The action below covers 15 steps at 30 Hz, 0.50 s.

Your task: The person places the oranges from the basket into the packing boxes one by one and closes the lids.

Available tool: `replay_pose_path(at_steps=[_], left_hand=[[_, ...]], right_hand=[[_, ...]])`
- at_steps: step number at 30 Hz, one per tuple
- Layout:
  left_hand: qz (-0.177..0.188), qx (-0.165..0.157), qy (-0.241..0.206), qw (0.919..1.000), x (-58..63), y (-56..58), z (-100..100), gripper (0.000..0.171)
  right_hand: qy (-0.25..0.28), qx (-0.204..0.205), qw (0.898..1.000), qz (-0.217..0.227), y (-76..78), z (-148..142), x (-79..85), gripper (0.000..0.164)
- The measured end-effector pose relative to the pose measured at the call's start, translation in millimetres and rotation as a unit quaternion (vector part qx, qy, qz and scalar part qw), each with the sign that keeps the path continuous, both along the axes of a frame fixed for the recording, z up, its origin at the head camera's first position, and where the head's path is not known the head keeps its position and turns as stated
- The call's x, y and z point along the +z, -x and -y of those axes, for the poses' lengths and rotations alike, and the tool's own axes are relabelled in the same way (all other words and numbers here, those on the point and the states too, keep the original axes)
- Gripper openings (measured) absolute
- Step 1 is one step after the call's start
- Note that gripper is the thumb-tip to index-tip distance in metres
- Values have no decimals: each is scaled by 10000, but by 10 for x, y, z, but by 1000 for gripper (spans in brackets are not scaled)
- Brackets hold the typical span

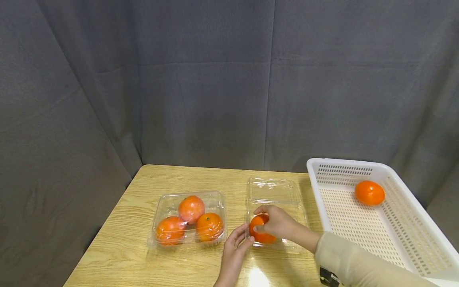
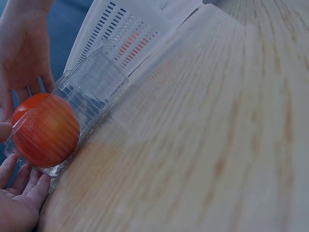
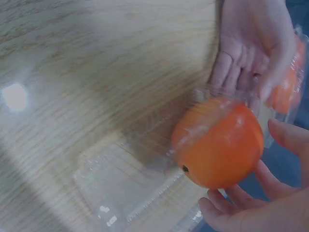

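Observation:
On the table lies a clear plastic clamshell box (image 1: 276, 193) with its lid folded back. A round, smooth orange fruit (image 1: 263, 238) sits at the box's left end; the right wrist view shows a dark spot on its skin. From above, my right hand (image 1: 277, 223) holds this fruit, thumb on the near side and fingers over the far side. My left hand (image 1: 234, 251) is at the box's left edge, its relaxed fingertips against the outer wall. In the left wrist view the fruit (image 2: 48, 130) shows through the clear plastic, between both hands.
Left of the hands, a closed clear clamshell (image 1: 165, 203) contains three similar orange fruits. At the right stands a white perforated plastic basket (image 1: 319, 207) with one orange fruit (image 1: 369, 193) inside. Grey curtains (image 1: 204, 87) hang behind and beside the wooden table (image 1: 118, 243).

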<state>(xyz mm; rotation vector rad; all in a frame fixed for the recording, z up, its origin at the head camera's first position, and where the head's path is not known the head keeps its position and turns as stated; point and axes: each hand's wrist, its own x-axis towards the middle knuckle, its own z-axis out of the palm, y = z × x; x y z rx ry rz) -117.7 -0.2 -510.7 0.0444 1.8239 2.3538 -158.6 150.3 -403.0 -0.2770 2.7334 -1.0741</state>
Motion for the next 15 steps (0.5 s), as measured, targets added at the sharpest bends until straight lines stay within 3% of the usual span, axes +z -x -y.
replay_pose_path(at_steps=[7,15], left_hand=[[-15,-13,43,10000,26,-16,10,53],[-83,2,118,9999,16,-16,9,53]], right_hand=[[111,191,9989,-412,60,-122,133,38],[281,62,9955,-899,164,-346,273,36]])
